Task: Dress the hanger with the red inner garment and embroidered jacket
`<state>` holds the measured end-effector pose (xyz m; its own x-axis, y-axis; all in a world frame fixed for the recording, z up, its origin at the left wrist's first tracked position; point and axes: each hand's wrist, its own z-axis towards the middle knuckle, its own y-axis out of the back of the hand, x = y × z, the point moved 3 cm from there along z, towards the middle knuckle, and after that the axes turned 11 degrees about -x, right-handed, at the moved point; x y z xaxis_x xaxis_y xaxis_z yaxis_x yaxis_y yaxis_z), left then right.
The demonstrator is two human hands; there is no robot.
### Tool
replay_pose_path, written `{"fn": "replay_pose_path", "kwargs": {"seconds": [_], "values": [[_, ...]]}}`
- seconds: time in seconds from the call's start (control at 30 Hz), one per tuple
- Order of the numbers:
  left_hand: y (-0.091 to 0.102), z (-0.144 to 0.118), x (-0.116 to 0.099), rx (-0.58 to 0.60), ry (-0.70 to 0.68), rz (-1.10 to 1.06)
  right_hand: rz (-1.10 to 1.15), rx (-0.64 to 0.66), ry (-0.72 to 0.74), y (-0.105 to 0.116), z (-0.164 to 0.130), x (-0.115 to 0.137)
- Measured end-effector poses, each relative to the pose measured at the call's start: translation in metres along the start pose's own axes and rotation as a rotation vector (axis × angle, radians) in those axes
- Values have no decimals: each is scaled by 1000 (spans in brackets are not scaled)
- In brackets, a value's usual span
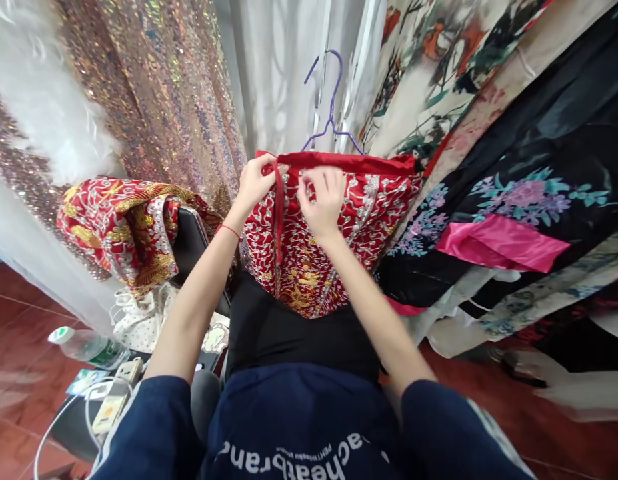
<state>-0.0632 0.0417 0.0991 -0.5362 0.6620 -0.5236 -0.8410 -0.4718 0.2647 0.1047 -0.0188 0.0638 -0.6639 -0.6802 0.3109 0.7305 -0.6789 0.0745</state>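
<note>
Head view: fingers of left hand [253, 181] are pinched shut on the red waistband [339, 160] of an embroidered red garment [309, 240], w/ a thin red strap hanging just below. Right hand [321, 199] fingers are curled closed on the cloth beside it. Garment is hung from a purple hanger [331, 110], betw. sequin fabric [179, 87] & floral robes [513, 193].

Red and gold up front, sequins on the left!
Red embroidered skirt [333, 233] shows silver-and-gold scrollwork on a purple wire hanger [331, 107]; far left, rose-gold sequin fabric [179, 93] glitters; right, black floral robe [529, 193] carries a pink band.
</note>
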Motion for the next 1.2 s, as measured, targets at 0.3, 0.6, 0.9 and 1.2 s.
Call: {"fn": "replay_pose_path", "kwargs": {"seconds": [0.3, 0.6, 0.9, 1.2], "values": [[4, -18, -11, 20, -32, 97, 652, -51, -963, -37, -136, -2], [5, -42, -41, -52, 3, 217, 634, 189, -1105, -27, -167, 10], [5, -47, -50, -65, 69, 255, 381, 184, -1028, -38, -163, 13], [5, -47, -47, -71, 66, 227, 44, 231, -906, -32, -155, 19]]}}
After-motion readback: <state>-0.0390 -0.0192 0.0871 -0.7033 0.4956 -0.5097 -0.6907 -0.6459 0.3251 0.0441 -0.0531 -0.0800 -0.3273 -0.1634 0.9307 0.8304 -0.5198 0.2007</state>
